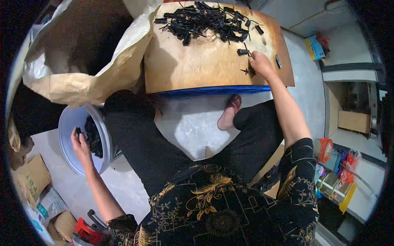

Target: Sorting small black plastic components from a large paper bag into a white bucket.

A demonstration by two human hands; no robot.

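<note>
On the wooden board laid over a blue crate edge, the right hand rests palm down with its fingers curled over a small black plastic part, pinching or pressing it against the wood; how firmly it grips is hard to tell from above. A few loose parts lie just beside it, apart from the big heap of black plastic pieces at the board's far end, probably so single pieces can be handled without the tangle. The left hand reaches into a pale blue plastic bucket beside the left knee, fingers closed on a dark piece at the edge of the black parts filling it; the bucket leans toward the person, likely for easy reach. A large tan paper sack slumps open behind the bucket, its contents lost in shadow. Black trousers hide the stool or seat, and one sandalled foot shows on the grey floor. Shelves at right are too warped to read.
</note>
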